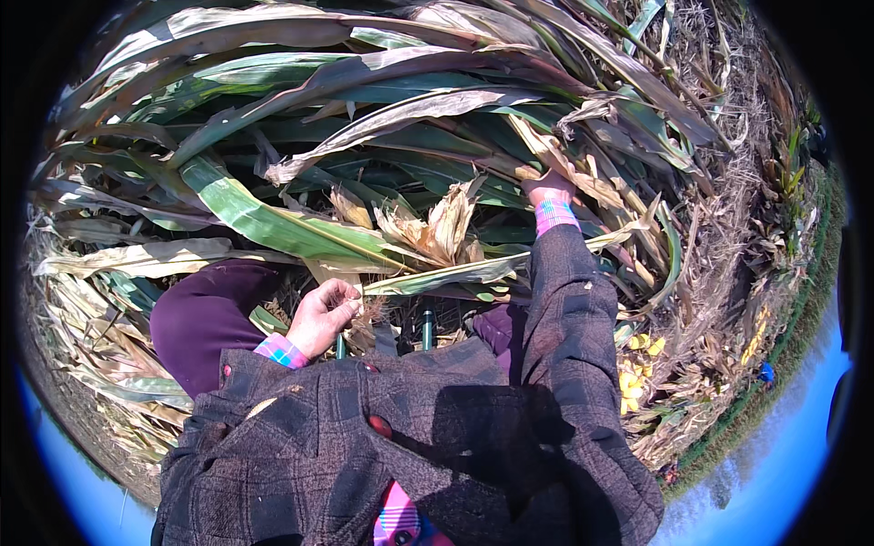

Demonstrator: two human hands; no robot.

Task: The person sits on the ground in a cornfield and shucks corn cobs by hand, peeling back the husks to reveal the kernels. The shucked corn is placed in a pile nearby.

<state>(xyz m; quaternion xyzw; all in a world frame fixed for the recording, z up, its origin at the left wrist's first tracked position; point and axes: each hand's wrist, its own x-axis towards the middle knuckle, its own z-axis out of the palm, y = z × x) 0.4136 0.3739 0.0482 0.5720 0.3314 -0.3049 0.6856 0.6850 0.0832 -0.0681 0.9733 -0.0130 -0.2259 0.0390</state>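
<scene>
My left hand (322, 317) is low in front of my coat, its thumb and fingertips pinched together at a small pale strip of husk (360, 291). Brown corn silk (372, 310) hangs just beside the fingertips. My right hand (548, 187) reaches forward among corn stalks and dry leaves, which hide its fingers, so its grip cannot be made out. Between the hands lies an ear of corn in opened, papery husk (447, 225). Another husk-covered ear (351, 207) rests left of it. A broad green corn leaf (273, 222) slants down towards my left hand.
Cut corn stalks and leaves (410, 102) are heaped across the ground before me. Two dark green rods (427, 331) stand between my knees. Husked yellow ears (633, 382) lie right, with a farther row (756, 336) beyond. A blue object (766, 372) sits near the grass.
</scene>
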